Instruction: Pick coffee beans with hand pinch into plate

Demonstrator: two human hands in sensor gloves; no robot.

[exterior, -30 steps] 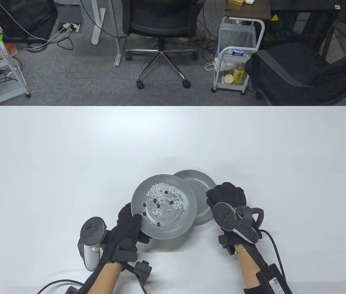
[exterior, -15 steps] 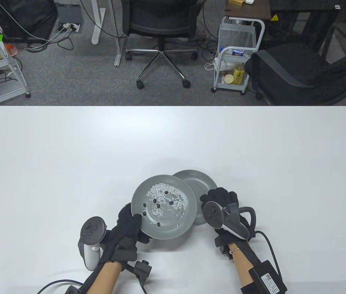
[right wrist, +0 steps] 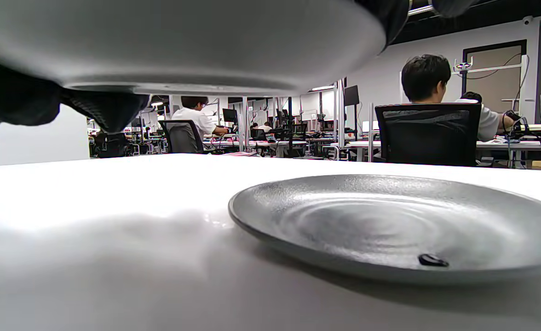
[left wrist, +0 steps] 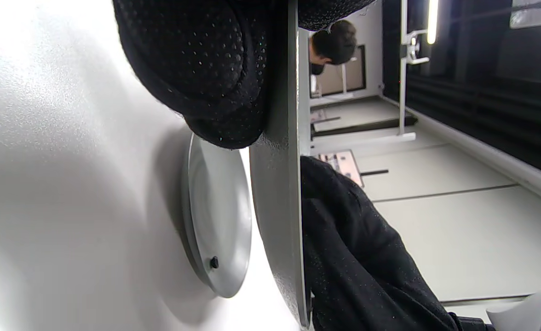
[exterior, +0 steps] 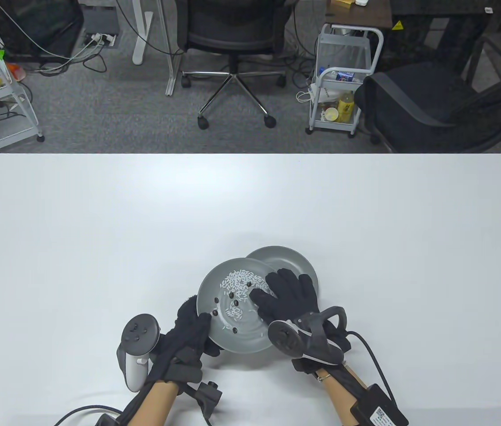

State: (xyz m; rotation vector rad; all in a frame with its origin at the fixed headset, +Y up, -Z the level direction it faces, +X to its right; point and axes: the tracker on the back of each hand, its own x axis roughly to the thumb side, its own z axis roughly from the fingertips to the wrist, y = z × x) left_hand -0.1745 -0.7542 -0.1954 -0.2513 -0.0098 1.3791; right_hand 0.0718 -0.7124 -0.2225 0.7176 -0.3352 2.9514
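Observation:
My left hand grips the near-left rim of a grey plate and holds it lifted above the table. That plate carries white rice grains and several dark coffee beans. My right hand reaches over the plate's right side with fingers spread on the rice; I cannot tell whether it pinches a bean. A second grey plate lies on the table behind and under the lifted one. It holds one coffee bean, also seen in the left wrist view.
The white table stretches wide around the plates. Office chairs and a white cart stand on the floor beyond the far edge.
My right hand has moved left from beside the plates onto the lifted plate's right side. The lifted plate has shifted slightly right and nearer with my left hand.

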